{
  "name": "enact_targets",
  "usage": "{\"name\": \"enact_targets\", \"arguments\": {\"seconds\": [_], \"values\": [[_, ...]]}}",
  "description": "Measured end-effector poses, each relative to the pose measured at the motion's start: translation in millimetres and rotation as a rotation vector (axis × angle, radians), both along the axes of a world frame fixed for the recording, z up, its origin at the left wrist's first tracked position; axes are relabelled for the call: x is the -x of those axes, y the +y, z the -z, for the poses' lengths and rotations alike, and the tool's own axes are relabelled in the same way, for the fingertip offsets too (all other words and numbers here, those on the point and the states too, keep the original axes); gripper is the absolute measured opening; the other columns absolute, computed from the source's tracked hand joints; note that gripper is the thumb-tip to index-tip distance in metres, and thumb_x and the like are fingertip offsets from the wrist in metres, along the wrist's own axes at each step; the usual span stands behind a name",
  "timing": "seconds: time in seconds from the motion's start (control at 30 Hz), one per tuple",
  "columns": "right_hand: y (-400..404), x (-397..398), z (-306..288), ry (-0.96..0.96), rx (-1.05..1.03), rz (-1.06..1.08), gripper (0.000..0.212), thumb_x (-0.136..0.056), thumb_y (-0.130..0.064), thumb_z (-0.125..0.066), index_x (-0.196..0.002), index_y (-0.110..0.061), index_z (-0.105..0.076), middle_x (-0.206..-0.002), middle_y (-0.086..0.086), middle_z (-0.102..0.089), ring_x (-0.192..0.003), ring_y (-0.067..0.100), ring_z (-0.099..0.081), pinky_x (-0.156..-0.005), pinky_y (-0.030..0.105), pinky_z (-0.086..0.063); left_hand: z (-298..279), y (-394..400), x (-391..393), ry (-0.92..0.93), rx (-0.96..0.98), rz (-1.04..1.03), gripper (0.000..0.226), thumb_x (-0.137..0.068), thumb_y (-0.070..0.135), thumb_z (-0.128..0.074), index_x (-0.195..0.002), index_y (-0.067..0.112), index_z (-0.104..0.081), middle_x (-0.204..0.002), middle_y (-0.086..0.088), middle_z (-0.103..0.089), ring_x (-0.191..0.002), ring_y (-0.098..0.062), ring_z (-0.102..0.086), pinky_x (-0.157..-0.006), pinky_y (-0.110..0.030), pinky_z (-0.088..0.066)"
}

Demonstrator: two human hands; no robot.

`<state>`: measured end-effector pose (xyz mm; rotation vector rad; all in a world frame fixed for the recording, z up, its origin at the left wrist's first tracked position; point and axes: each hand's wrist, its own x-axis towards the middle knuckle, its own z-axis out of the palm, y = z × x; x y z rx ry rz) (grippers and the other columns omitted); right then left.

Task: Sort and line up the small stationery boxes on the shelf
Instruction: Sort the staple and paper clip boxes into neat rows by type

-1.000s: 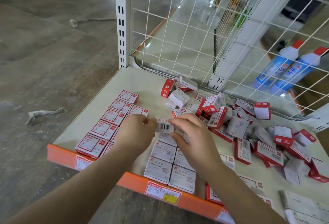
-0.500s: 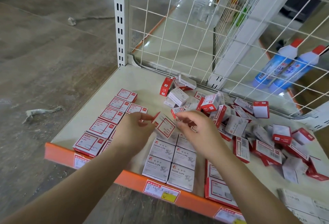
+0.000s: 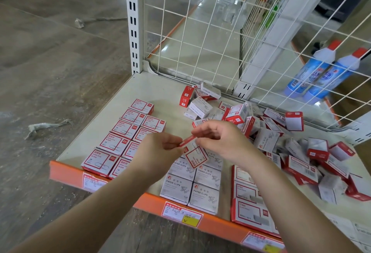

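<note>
Both hands on one small red-and-white cardboard box [image 3: 195, 157], above the cream shelf board [image 3: 160, 92].

Left hand [image 3: 160, 151] and right hand [image 3: 222, 142] pinch its red flap; box hangs tilted over the grey paper-clip boxes [image 3: 192, 184], jumbled pile [image 3: 281, 142] to their right.

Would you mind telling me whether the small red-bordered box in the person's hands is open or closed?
Open: the box has its red end flap raised, pinched between the left hand and right hand.
</note>
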<state>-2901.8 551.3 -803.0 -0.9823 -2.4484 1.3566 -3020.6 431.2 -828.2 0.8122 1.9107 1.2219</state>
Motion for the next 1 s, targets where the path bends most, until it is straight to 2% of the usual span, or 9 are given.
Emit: {"name": "enact_targets", "arguments": {"seconds": [0.13,0.23,0.33,0.4,0.5,0.6,0.67,0.83,1.0], "values": [[-2,-2,2,0.054,-0.016,0.080,0.018,-0.082,-0.012,-0.066,-0.088,-0.028,-0.068,-0.089,-0.009,-0.068,-0.085,0.006,-0.064,-0.077,0.020,-0.053,2,1,-3,-0.029,0.004,-0.010,0.042,-0.086,0.013,-0.063,-0.127,0.012,-0.053,-0.104,0.002,-0.066,-0.092,-0.009,-0.062,-0.065,-0.012,-0.047],[-2,0,1,0.151,0.010,0.228,0.019,-0.086,-0.011,-0.059,-0.094,-0.027,-0.067,-0.093,-0.006,-0.066,-0.084,0.006,-0.064,-0.071,0.020,-0.053,4,-1,-8,0.015,0.054,0.009,0.038,-0.089,0.022,-0.058,-0.126,0.014,-0.055,-0.111,0.001,-0.064,-0.093,-0.009,-0.059,-0.066,-0.014,-0.043],[-5,4,2,0.226,0.031,0.328,0.023,-0.089,-0.009,-0.054,-0.102,-0.026,-0.063,-0.099,-0.002,-0.065,-0.086,0.010,-0.065,-0.070,0.023,-0.054,4,-3,-15,-0.026,0.065,0.063,0.024,-0.093,0.025,-0.052,-0.114,0.018,-0.063,-0.095,0.003,-0.068,-0.079,-0.007,-0.059,-0.066,-0.015,-0.043],[-9,7,5,0.242,0.066,0.376,0.021,-0.090,-0.012,-0.053,-0.104,-0.026,-0.062,-0.099,0.001,-0.067,-0.086,0.017,-0.066,-0.075,0.034,-0.057,1,-3,-19,-0.104,0.040,0.068,0.016,-0.095,0.024,-0.049,-0.098,0.028,-0.064,-0.080,0.015,-0.065,-0.073,0.000,-0.057,-0.059,-0.012,-0.040],[-14,9,10,0.242,0.103,0.411,0.020,-0.089,-0.014,-0.055,-0.104,-0.026,-0.062,-0.096,0.005,-0.068,-0.087,0.024,-0.067,-0.078,0.049,-0.055,0,-1,-21,-0.229,-0.032,0.035,0.027,-0.095,0.021,-0.050,-0.073,0.033,-0.059,-0.067,0.023,-0.063,-0.077,0.002,-0.059,-0.064,-0.015,-0.043],[-17,7,12,0.247,0.118,0.418,0.023,-0.089,-0.013,-0.057,-0.110,-0.015,-0.064,-0.097,-0.001,-0.069,-0.088,0.010,-0.066,-0.080,0.039,-0.056,-1,-1,-21,-0.307,-0.061,-0.036,0.028,-0.094,0.018,-0.051,-0.073,0.032,-0.062,-0.071,0.022,-0.066,-0.090,-0.005,-0.060,-0.088,-0.029,-0.046],[-18,5,14,0.250,0.122,0.425,0.022,-0.087,-0.014,-0.059,-0.107,-0.015,-0.066,-0.094,-0.004,-0.069,-0.086,0.007,-0.066,-0.082,0.036,-0.056,0,-2,-20,-0.324,-0.106,-0.088,0.034,-0.093,0.014,-0.051,-0.069,0.035,-0.063,-0.067,0.026,-0.066,-0.094,-0.007,-0.060,-0.093,-0.032,-0.044],[-21,2,21,0.224,0.118,0.396,0.012,-0.085,-0.020,-0.062,-0.096,-0.025,-0.062,-0.094,-0.006,-0.068,-0.089,0.012,-0.065,-0.084,0.033,-0.054,-5,-2,-18,-0.280,-0.181,-0.143,0.034,-0.092,0.014,-0.054,-0.070,0.038,-0.062,-0.066,0.029,-0.066,-0.083,0.001,-0.062,-0.072,-0.017,-0.048],[-25,0,25,0.198,0.130,0.337,0.019,-0.084,-0.023,-0.063,-0.102,-0.027,-0.058,-0.094,0.001,-0.068,-0.088,0.017,-0.066,-0.082,0.034,-0.055,-4,-1,-11,-0.223,-0.179,-0.260,0.016,-0.087,0.013,-0.061,-0.085,0.029,-0.063,-0.075,0.017,-0.066,-0.078,-0.002,-0.061,-0.069,-0.015,-0.047]]}}
